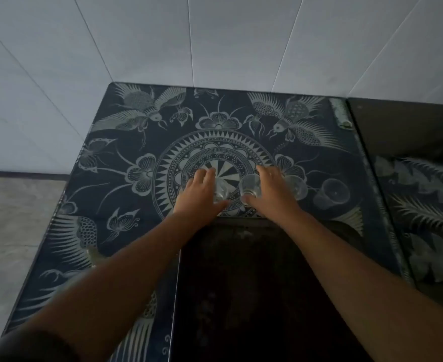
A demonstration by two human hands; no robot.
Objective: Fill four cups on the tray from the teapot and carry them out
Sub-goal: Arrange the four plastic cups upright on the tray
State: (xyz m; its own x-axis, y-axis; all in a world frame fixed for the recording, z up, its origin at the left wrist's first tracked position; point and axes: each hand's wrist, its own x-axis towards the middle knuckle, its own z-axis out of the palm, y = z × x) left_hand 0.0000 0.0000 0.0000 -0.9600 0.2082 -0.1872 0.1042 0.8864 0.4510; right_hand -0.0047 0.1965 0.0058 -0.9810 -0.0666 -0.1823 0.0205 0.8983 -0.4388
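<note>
Head view: both hands work on clear cups standing on the patterned cloth [116,178], beyond the far edge of the dark tray [241,296]. Left hand [202,195] holds cup 1 [220,190]: the fingers curl over its far side and the thumb closes on the near side. Right hand [273,192] holds cup 2 [250,188] the same way, with the cup between thumb and fingers on the inner side of the palm. Cup 3 [297,188] stands just outside the right fingers, partly hidden by the hand. Cup 4 [332,195] stands further out, apart from them. All four cups appear empty, though dim light limits certainty. No cup stands on the tray, which lies on the wrist side of both hands. No teapot is in view. Progress estimate: early. Remaining: set four cups on the tray, fetch the teapot, fill each cup, carry the tray out.
</note>
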